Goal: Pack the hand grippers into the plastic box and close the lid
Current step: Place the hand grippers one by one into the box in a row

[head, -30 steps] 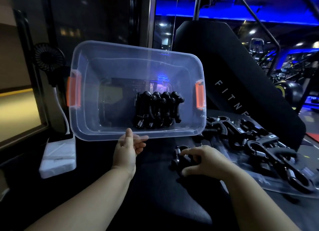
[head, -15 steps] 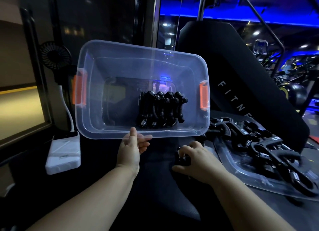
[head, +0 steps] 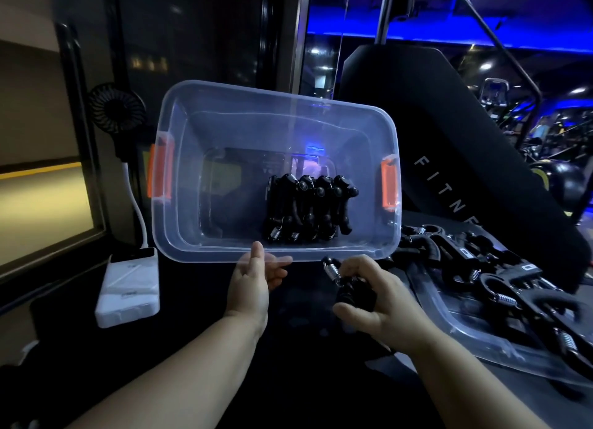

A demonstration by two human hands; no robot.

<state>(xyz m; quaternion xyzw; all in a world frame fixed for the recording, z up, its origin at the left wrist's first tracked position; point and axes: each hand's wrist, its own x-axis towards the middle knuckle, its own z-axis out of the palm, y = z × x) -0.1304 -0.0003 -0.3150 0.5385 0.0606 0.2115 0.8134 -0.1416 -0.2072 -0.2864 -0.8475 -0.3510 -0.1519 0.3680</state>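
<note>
Blue strip lighting (head: 481,40) glowed at upper right, a black padded backrest (head: 426,114) stood centre-right, and a warm-lit panel (head: 38,204) filled the left edge.

Clear glossy plastic box (head: 205,127); matt black hand grippers (head: 308,207), shiny metal springs

Clear plastic box (head: 244,124) (orange latches (head: 389,188)) holds black hand grippers (head: 308,207).

Left arm: bare forearm, enters at 7 o'clock, runs toward 1 o'clock, wrist straight. Left hand (head: 253,281): thumb upright against the near rim of the plastic box (head: 208,255), fingers beneath the rim, pinching it. Right arm: bare forearm, enters at 5 o'clock, runs toward 11 o'clock. Right hand (head: 382,306): back uppermost, fingers curled round a hand gripper (head: 340,281), whose spring end protrudes at the hand's 11 o'clock.
</note>
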